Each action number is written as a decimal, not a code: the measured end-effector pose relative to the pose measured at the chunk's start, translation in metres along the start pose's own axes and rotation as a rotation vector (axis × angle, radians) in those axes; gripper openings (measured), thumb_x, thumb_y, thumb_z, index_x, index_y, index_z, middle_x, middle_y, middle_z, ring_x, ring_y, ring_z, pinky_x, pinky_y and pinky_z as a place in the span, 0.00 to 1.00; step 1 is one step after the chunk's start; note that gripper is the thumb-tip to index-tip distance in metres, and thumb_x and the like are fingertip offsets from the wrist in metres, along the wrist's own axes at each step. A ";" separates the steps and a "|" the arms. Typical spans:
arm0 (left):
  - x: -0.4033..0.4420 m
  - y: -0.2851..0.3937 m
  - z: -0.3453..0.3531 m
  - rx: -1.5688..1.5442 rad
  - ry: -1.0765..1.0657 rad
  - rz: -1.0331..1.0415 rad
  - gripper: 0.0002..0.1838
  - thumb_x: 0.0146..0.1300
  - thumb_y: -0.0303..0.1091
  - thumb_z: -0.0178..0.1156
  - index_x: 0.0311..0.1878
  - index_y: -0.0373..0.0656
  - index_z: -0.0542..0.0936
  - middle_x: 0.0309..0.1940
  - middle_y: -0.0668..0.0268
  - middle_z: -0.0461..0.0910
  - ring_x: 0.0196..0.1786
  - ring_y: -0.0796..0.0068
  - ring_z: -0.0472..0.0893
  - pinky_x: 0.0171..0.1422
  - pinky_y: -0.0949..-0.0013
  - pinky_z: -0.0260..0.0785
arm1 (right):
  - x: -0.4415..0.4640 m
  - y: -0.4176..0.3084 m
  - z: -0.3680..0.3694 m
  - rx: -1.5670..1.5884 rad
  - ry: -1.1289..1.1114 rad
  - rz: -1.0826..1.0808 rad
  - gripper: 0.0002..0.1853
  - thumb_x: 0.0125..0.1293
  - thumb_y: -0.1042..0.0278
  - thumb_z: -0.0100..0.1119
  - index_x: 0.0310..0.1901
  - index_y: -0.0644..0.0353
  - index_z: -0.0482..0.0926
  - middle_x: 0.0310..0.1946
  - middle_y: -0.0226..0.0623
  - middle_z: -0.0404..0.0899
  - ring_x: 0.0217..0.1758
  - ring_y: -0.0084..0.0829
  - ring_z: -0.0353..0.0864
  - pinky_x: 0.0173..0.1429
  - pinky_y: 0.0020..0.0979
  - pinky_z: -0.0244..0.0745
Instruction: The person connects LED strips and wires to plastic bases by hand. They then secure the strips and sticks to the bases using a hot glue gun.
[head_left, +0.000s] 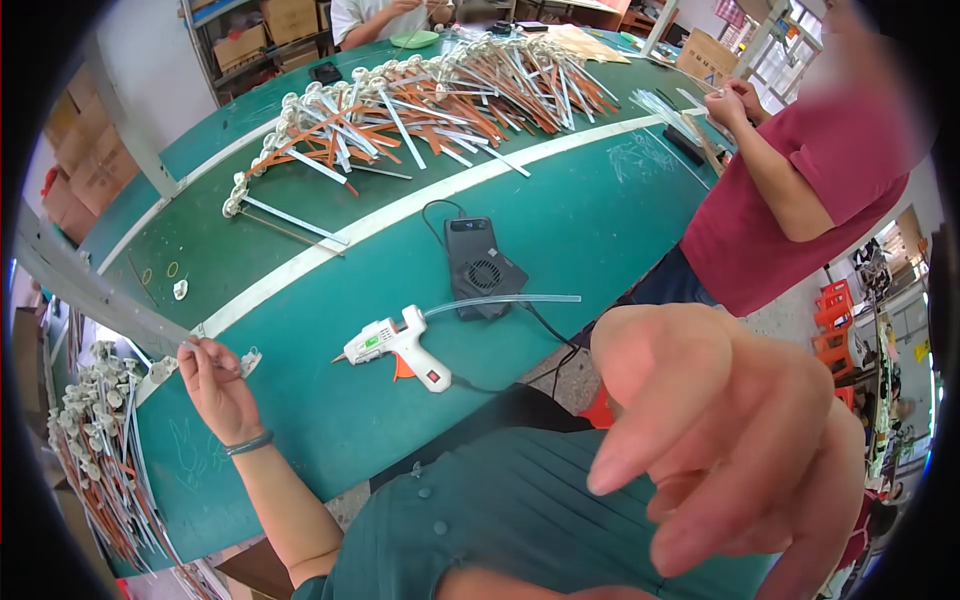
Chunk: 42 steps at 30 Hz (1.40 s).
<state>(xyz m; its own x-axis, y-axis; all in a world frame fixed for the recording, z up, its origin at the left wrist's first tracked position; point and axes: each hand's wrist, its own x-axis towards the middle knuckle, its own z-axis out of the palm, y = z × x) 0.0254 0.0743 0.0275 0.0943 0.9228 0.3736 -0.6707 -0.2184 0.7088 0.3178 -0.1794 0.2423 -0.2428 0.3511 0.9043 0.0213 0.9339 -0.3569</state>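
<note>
My left hand [216, 392], a band round its wrist, is over the table's left edge. Its fingers are curled together, and I cannot make out what, if anything, is in them. Beside them is a small white piece [252, 362]. My right hand [735, 430] looms close to the camera, fingers bent and apart, with nothing visible in it. Between the hands a white hot glue gun [412, 352] with an orange trigger lies on its side. A clear glue stick [530, 299] sticks out of its back end. Behind it rests a black device with a round grille [478, 262].
A long heap of white-headed pieces with white and brown strips [430, 105] covers the table's raised middle. More such pieces [95, 440] stand at the left. A person in a red shirt [790, 190] works at the right, another [385, 18] across the table. Black cables [545, 325] trail off the near edge.
</note>
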 end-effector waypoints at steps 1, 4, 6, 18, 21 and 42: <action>-0.001 -0.002 0.000 0.021 -0.020 -0.004 0.08 0.71 0.27 0.51 0.51 0.41 0.72 0.36 0.65 0.74 0.33 0.78 0.69 0.36 0.76 0.62 | 0.001 0.000 -0.002 0.020 0.003 0.008 0.07 0.56 0.74 0.59 0.35 0.51 0.82 0.34 0.37 0.80 0.36 0.33 0.79 0.36 0.32 0.76; -0.002 -0.006 0.001 0.046 -0.077 -0.019 0.08 0.71 0.27 0.52 0.51 0.41 0.72 0.36 0.65 0.74 0.34 0.78 0.71 0.35 0.76 0.62 | 0.002 0.002 -0.003 0.070 0.028 0.054 0.08 0.55 0.75 0.58 0.34 0.51 0.83 0.32 0.36 0.80 0.33 0.30 0.79 0.33 0.31 0.75; -0.002 -0.007 0.003 0.051 -0.098 -0.029 0.08 0.71 0.27 0.52 0.51 0.41 0.72 0.36 0.65 0.74 0.34 0.78 0.71 0.35 0.76 0.62 | 0.004 0.001 -0.006 0.092 0.046 0.081 0.09 0.55 0.76 0.57 0.34 0.51 0.84 0.30 0.35 0.80 0.32 0.28 0.78 0.31 0.30 0.74; -0.001 -0.009 0.003 0.101 -0.058 -0.056 0.08 0.71 0.28 0.52 0.51 0.41 0.72 0.35 0.67 0.74 0.33 0.79 0.71 0.35 0.77 0.62 | -0.002 -0.031 -0.024 -0.357 0.022 -0.358 0.12 0.50 0.80 0.61 0.33 0.50 0.87 0.28 0.16 0.82 0.22 0.14 0.72 0.29 0.18 0.70; -0.003 -0.010 0.006 0.106 -0.063 -0.063 0.08 0.71 0.28 0.52 0.51 0.41 0.72 0.35 0.66 0.75 0.32 0.78 0.72 0.35 0.77 0.62 | -0.009 -0.041 -0.035 -0.501 -0.009 -0.446 0.13 0.51 0.78 0.61 0.35 0.46 0.87 0.31 0.10 0.82 0.23 0.12 0.71 0.30 0.15 0.69; -0.004 -0.018 0.005 0.278 -0.057 -0.045 0.08 0.71 0.29 0.53 0.51 0.42 0.72 0.35 0.66 0.75 0.32 0.80 0.72 0.36 0.79 0.65 | 0.011 0.013 -0.048 0.142 -0.353 -0.003 0.05 0.61 0.76 0.57 0.34 0.58 0.83 0.38 0.34 0.82 0.36 0.32 0.81 0.39 0.30 0.75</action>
<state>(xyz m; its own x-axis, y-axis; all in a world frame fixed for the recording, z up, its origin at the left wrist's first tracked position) 0.0407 0.0727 0.0156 0.1655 0.9160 0.3655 -0.4381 -0.2637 0.8593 0.3618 -0.1603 0.2583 -0.5626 0.2805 0.7777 -0.1083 0.9076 -0.4057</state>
